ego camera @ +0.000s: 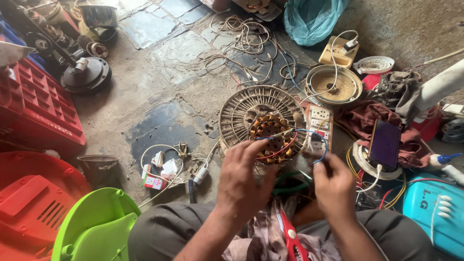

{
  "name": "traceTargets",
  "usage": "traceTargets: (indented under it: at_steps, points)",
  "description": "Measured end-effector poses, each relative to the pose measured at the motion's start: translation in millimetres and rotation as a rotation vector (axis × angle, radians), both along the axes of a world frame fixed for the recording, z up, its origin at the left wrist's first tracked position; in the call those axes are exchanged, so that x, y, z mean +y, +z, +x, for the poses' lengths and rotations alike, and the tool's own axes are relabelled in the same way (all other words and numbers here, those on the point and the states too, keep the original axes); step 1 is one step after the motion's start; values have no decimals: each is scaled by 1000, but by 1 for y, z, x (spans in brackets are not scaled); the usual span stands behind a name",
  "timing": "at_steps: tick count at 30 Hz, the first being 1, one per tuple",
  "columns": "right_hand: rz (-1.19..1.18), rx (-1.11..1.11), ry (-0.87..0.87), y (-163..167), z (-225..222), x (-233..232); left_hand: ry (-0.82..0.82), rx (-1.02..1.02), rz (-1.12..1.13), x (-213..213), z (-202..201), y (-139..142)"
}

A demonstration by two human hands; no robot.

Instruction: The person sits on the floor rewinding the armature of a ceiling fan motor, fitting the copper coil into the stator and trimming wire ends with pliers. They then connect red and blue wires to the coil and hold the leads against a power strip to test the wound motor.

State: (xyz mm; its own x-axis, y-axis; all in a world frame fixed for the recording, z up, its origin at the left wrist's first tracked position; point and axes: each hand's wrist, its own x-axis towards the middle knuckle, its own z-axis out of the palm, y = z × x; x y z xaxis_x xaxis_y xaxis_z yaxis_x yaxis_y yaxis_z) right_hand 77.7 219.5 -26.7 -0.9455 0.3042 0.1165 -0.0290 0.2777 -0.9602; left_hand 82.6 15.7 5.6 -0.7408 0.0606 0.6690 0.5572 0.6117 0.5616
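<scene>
Fan motor (271, 137) with copper windings sits on round grille (237, 113), just beyond both hands. Left hand (244, 181) pinches red wire (278, 153); right hand (333, 186) grips blue wire (316, 145) (keep leads taut, untangled).

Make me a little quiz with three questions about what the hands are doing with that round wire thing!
1. True or false: the left hand touches the copper-wound stator.
2. What does the right hand pinch? A) blue wire B) a spoon C) the phone
3. Fill in: the stator sits in front of a round ______ grille.

Key: 1 true. 2 A, the blue wire. 3 fan. The phone lies apart on a cloth, untouched.
</scene>
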Motion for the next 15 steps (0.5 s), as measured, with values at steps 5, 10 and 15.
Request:
traceTargets:
  at_steps: [5, 10, 15]
  points:
    - [210, 47, 51, 22, -40, -15, -46, -75, -212, -9, -53, 17]
    - [207, 160, 109, 30, -60, -25, -2, 8, -131, -41, -101, -11]
    - [163, 23, 191, 36, -82, -14, 77, -40, -106, -48, -103, -45]
